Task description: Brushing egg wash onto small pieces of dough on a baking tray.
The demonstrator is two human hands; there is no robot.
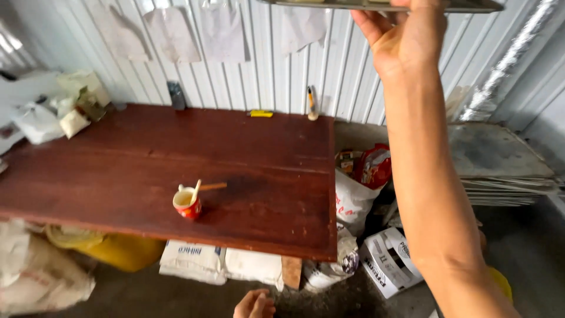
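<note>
My right hand (403,35) is raised high at the top of the view, gripping the edge of a flat grey metal tray (459,6) held overhead. My left hand (254,305) hangs low at the bottom edge, below the table, fingers loosely curled and holding nothing. On the dark red wooden table (118,165) stands a small red and white cup (187,204) of yellowish liquid with a wooden-handled brush (203,187) resting in it.
A corrugated white metal wall with hanging papers is behind. Crumpled bags (59,109) lie at the table's far left. Sacks (194,259), a yellow container (118,250) and a box (388,259) sit on the floor. A stack of grey trays (500,168) is at right.
</note>
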